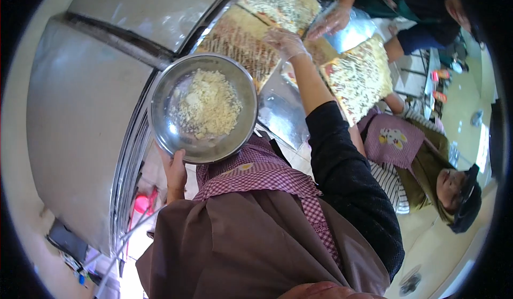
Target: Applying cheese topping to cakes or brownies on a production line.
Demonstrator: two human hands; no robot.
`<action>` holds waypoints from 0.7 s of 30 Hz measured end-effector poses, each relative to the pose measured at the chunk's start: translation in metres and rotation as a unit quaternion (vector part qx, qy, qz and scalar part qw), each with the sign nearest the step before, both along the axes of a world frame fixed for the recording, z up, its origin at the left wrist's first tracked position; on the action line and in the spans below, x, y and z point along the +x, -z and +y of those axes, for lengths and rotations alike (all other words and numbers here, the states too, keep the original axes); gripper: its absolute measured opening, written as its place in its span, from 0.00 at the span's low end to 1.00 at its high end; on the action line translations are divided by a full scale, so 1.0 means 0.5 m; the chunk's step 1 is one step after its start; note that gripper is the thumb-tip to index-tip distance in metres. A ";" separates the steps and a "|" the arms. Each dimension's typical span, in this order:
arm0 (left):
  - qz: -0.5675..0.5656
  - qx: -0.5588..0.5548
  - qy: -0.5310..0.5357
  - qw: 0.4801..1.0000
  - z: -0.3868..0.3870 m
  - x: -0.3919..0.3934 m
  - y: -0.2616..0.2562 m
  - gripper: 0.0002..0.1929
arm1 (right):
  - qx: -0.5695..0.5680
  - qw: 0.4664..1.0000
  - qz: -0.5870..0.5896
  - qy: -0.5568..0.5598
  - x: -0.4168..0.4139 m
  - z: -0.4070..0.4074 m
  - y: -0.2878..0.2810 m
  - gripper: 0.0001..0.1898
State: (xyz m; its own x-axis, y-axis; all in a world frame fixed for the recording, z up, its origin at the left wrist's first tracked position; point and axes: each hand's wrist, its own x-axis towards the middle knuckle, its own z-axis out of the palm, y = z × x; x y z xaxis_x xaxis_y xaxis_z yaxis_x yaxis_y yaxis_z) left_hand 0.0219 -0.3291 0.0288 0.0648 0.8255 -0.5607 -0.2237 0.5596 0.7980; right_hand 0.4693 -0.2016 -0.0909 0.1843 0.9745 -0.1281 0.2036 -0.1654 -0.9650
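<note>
My left hand [175, 173] grips the near rim of a stainless steel bowl [160, 127], its thumb at the outer edge. Inside the bowl lies a heap of pale grated cheese [210, 102]. My right hand [286, 44], in a clear plastic glove, is stretched over a rectangular flat pizza [240, 46] with strips of sauce; its fingers are bent, and whether they hold anything cannot be told. Beyond it lies another rectangular pizza [284, 2] with scattered shreds. A third one [358, 76], topped with white and dark bits, is at the right, partly behind my forearm.
A co-worker's gloved hand [330, 22] reaches in close to my right hand. Another person in a checked apron [392, 141] stands at the right beside the third pizza. Large metal panels [80, 127] fill the left. A shiny metal sheet [282, 114] lies beyond my apron.
</note>
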 end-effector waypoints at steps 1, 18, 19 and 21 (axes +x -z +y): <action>0.003 0.011 0.023 1.000 0.008 0.002 -0.009 0.36 | -0.078 0.974 0.186 0.101 -0.016 -0.009 -0.044 0.22; 0.020 0.075 0.127 0.989 0.096 0.019 -0.150 0.39 | -0.065 0.935 0.136 0.321 0.002 -0.347 -0.482 0.18; 0.018 0.070 0.129 0.989 0.093 0.019 -0.154 0.39 | -0.086 0.921 0.131 0.355 0.026 -0.365 -0.473 0.18; 0.007 0.098 0.117 0.988 0.086 0.020 -0.161 0.39 | -0.146 0.937 -0.153 0.278 0.069 -0.386 -0.448 0.16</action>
State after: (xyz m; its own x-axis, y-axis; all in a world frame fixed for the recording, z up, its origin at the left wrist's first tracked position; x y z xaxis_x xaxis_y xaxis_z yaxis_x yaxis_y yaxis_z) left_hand 0.0320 -0.2861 0.1095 0.2607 0.8816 -0.3935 -0.0938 0.4288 0.8985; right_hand 0.5039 -0.3947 0.1331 0.7248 0.6482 -0.2334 0.2667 -0.5764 -0.7724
